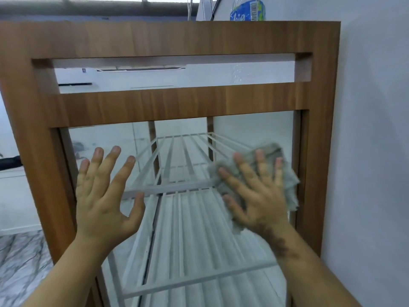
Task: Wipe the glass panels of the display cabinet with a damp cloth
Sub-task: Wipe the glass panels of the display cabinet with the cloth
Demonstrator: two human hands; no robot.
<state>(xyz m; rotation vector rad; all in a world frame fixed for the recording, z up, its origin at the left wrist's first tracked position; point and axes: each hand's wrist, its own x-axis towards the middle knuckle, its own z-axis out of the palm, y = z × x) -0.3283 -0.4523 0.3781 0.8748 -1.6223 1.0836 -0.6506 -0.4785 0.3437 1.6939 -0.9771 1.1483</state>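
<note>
Right hand point(257, 191), fingers spread and straight, pressed a crumpled grey cloth point(285, 173) flat against the glass panel point(106, 140) of the display cabinet point(172, 38), close to the right upright of its wooden frame. To that hand's left, well apart from it, the left hand point(106, 196) lay open with fingers splayed against or just off the same pane; which of the two could not be told. The wipe appeared to be working the upper right part of the lower pane. Doing it well would likely mean keeping the palm flat so the cloth stayed fully under it, running overlapping passes from the frame edge inward, and steadying the cabinet with the free hand without leaving fresh fingermarks. Beyond both hands, behind the glass, white wire shelves point(188, 151) stood one above another, and no goods could be seen on them. Farther up, a narrow upper pane point(199, 74) showed reflections. On the cabinet top, above the right hand, sat a blue and green packet point(247, 11).
</note>
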